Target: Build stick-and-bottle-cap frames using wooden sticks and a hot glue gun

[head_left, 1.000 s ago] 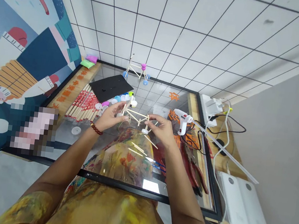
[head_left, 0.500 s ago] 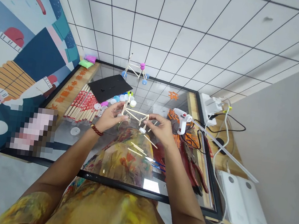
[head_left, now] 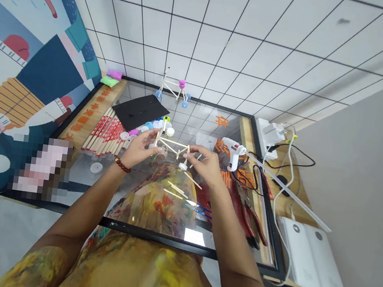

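Between my two hands is a small frame of wooden sticks [head_left: 173,143], shaped like a toy bicycle, held above the glass tabletop. My left hand [head_left: 141,148] pinches its left end, fingers closed on the sticks. At the other end, my right hand [head_left: 205,164] is closed on the frame, thumb and forefinger together. A white bottle cap [head_left: 183,166] hangs below the right end like a wheel. A similar finished stick model [head_left: 173,89] with blue cap wheels and a pink top stands at the table's far edge.
Left lie bundled chopsticks [head_left: 103,134], loose caps [head_left: 151,125] and a black sheet [head_left: 141,112]. Cut sticks [head_left: 176,189] and blue scissors [head_left: 200,208] lie near me. Rightward are a white glue gun [head_left: 234,154], red-handled pliers [head_left: 250,222] and a power strip [head_left: 268,137] with cables.
The stick frame and both hands have shifted very slightly left in the picture. Both hands keep the same hold.
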`<move>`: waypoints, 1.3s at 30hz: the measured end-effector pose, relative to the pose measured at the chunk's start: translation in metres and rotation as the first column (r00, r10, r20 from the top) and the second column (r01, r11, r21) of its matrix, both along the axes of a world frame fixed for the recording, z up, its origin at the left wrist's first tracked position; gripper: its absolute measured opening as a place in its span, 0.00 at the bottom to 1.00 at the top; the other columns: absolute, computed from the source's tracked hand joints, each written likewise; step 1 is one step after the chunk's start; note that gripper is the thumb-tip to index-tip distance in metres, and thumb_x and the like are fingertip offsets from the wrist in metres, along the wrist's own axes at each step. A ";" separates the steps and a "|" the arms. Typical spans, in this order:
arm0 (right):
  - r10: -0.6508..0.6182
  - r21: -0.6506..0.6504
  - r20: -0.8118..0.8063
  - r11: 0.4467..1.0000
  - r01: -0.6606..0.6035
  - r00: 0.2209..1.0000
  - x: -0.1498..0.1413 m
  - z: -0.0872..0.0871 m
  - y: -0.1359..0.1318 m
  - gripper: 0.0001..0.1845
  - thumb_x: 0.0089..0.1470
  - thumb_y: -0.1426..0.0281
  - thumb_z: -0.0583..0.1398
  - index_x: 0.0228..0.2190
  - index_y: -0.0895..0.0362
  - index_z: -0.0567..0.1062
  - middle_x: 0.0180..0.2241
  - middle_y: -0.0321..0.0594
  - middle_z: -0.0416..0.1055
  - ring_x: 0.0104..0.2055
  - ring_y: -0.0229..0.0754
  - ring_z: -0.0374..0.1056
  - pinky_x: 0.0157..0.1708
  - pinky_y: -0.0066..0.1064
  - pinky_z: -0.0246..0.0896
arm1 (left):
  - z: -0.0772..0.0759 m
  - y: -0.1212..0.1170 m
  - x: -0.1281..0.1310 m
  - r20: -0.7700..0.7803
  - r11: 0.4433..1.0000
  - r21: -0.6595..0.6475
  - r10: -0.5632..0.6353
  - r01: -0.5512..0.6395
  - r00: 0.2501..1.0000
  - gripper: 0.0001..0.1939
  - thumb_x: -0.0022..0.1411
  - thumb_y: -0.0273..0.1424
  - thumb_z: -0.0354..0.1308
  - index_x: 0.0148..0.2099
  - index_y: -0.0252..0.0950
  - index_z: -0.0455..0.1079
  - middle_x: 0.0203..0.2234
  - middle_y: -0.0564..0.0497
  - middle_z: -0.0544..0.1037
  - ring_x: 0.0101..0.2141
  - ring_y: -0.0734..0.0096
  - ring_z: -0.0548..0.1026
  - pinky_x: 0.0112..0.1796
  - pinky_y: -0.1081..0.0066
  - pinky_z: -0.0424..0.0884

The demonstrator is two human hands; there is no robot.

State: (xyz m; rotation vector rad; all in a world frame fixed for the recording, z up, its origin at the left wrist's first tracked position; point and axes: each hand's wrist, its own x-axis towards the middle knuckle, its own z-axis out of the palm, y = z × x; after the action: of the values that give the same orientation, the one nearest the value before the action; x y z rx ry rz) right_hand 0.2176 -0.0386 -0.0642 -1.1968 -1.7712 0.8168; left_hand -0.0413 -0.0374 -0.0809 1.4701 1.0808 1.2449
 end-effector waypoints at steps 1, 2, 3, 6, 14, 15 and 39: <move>-0.002 -0.001 0.000 1.000 0.002 1.000 0.000 0.000 0.000 0.13 0.51 0.60 0.66 0.35 0.54 0.81 0.35 0.39 0.79 0.38 0.46 0.74 0.44 0.37 0.65 | 0.000 0.000 0.000 0.002 1.000 -0.005 -0.001 0.001 1.000 0.37 0.48 0.42 0.72 0.59 0.38 0.68 0.58 0.41 0.73 0.57 0.51 0.73 0.59 0.52 0.68; -0.003 -0.004 0.001 1.000 0.003 1.000 0.000 0.000 0.000 0.13 0.51 0.60 0.66 0.35 0.54 0.81 0.34 0.39 0.79 0.38 0.45 0.74 0.44 0.37 0.65 | -0.001 0.000 0.000 0.001 1.000 -0.008 -0.001 0.001 1.000 0.38 0.48 0.42 0.72 0.59 0.38 0.67 0.59 0.40 0.72 0.57 0.51 0.72 0.59 0.51 0.67; -0.003 -0.005 0.002 1.000 0.003 1.000 0.000 0.000 0.000 0.13 0.50 0.59 0.66 0.35 0.54 0.81 0.34 0.39 0.79 0.38 0.45 0.74 0.44 0.37 0.65 | -0.001 -0.001 0.000 -0.002 1.000 -0.010 0.002 -0.002 1.000 0.39 0.47 0.42 0.72 0.60 0.38 0.67 0.59 0.39 0.71 0.58 0.50 0.71 0.60 0.51 0.66; -0.003 0.000 0.012 1.000 0.003 1.000 0.000 0.000 0.000 0.13 0.51 0.59 0.66 0.34 0.54 0.81 0.34 0.39 0.79 0.38 0.45 0.74 0.44 0.37 0.65 | -0.002 -0.001 -0.001 -0.017 1.000 -0.008 0.025 -0.025 1.000 0.44 0.45 0.42 0.74 0.63 0.37 0.64 0.61 0.37 0.68 0.60 0.48 0.69 0.60 0.50 0.65; -0.004 0.003 0.014 1.000 0.004 1.000 0.000 0.000 -0.001 0.13 0.50 0.59 0.66 0.34 0.53 0.81 0.34 0.39 0.79 0.38 0.46 0.74 0.44 0.37 0.66 | 0.006 -0.003 -0.007 -0.067 1.000 0.011 0.029 -0.029 0.997 0.49 0.42 0.41 0.75 0.65 0.41 0.61 0.61 0.38 0.68 0.61 0.50 0.67 0.62 0.52 0.62; -0.005 0.005 0.011 1.000 0.005 1.000 0.000 0.000 -0.001 0.13 0.50 0.59 0.66 0.34 0.53 0.81 0.34 0.39 0.79 0.38 0.46 0.74 0.44 0.37 0.66 | 0.009 -0.003 -0.008 -0.077 0.999 0.012 0.031 -0.030 0.997 0.50 0.42 0.41 0.75 0.66 0.42 0.60 0.61 0.38 0.68 0.61 0.50 0.67 0.62 0.52 0.62; -0.005 0.010 0.025 1.000 0.005 1.000 -0.006 0.003 -0.006 0.10 0.50 0.60 0.66 0.33 0.52 0.81 0.33 0.38 0.79 0.37 0.45 0.74 0.43 0.37 0.67 | 0.034 -0.068 0.052 -0.114 0.822 0.323 0.527 -0.470 0.842 0.08 0.62 0.32 0.61 0.44 0.40 0.75 0.40 0.48 0.77 0.41 0.66 0.76 0.40 0.66 0.75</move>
State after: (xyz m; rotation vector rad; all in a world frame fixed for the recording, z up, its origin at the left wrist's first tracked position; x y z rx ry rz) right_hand 0.2116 -0.0451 -0.0613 -1.2089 -1.7895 0.7922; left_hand 0.0110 -0.1058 -0.0471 1.6046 1.5488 1.7049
